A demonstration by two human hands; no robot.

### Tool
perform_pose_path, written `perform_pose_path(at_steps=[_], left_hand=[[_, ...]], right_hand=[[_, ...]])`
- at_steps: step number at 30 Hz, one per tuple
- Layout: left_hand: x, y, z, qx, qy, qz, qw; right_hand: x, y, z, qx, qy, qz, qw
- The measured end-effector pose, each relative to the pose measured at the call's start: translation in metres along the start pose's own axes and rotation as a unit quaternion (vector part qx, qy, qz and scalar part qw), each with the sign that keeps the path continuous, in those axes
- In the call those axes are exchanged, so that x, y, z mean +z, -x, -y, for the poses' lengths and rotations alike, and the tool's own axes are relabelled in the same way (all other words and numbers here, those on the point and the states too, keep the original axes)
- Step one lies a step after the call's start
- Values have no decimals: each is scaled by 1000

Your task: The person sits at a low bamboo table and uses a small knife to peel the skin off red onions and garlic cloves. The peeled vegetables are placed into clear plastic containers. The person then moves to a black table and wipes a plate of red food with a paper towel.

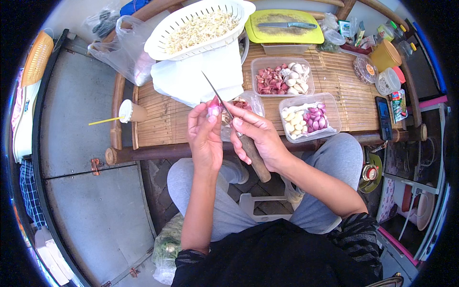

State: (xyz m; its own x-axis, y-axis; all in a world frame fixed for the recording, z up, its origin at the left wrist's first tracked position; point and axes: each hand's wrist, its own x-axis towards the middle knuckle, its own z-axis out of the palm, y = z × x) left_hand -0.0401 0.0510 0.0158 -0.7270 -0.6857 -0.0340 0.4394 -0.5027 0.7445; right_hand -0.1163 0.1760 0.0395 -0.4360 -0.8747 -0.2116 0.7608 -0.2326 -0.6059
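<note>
My left hand [206, 138] holds a partly peeled shallot [214, 108] upright between its fingertips. In my right hand [260, 138] is a knife with a wooden handle [255, 158], its narrow blade [212, 85] slanting up to the left past the shallot. Behind both hands, partly hidden, lies a clear plastic bag [254, 102] with reddish skins. To the right, one plastic container [310, 135] holds peeled garlic [294, 122] and peeled shallots [315, 117]. A second container [283, 94] behind it holds unpeeled shallots [270, 79] and garlic bulbs [297, 77].
On the bamboo table [161, 123] stand a white basket [152, 45] of bean sprouts, a yellow-green cutting board [258, 35] bearing another knife [287, 25], a drink cup [138, 112] with a straw, a phone [383, 117] and several jars. A bag of greens [168, 244] rests low at left.
</note>
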Motion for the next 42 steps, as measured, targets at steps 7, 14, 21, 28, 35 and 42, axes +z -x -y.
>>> perform_pose_path(at_steps=[7,14,21,28,35,42], left_hand=[[9,1,-6,-107,69,6,992],[-3,-3,0,-48,-80,-2,996],[1,-3,-2,-30,-75,-9,997],[4,-1,1,-27,-87,-1,996],[-3,-5,-1,-40,-55,-16,998],[-1,-4,-6,-66,-42,-16,997]], right_hand=[[-2,-1,0,-37,74,18,996],[-2,0,2,-22,102,18,994],[-3,0,1,-21,115,9,993],[-2,0,3,-23,114,25,993],[-4,-1,1,-39,138,-19,989],[-7,-5,1,-45,155,-50,986]])
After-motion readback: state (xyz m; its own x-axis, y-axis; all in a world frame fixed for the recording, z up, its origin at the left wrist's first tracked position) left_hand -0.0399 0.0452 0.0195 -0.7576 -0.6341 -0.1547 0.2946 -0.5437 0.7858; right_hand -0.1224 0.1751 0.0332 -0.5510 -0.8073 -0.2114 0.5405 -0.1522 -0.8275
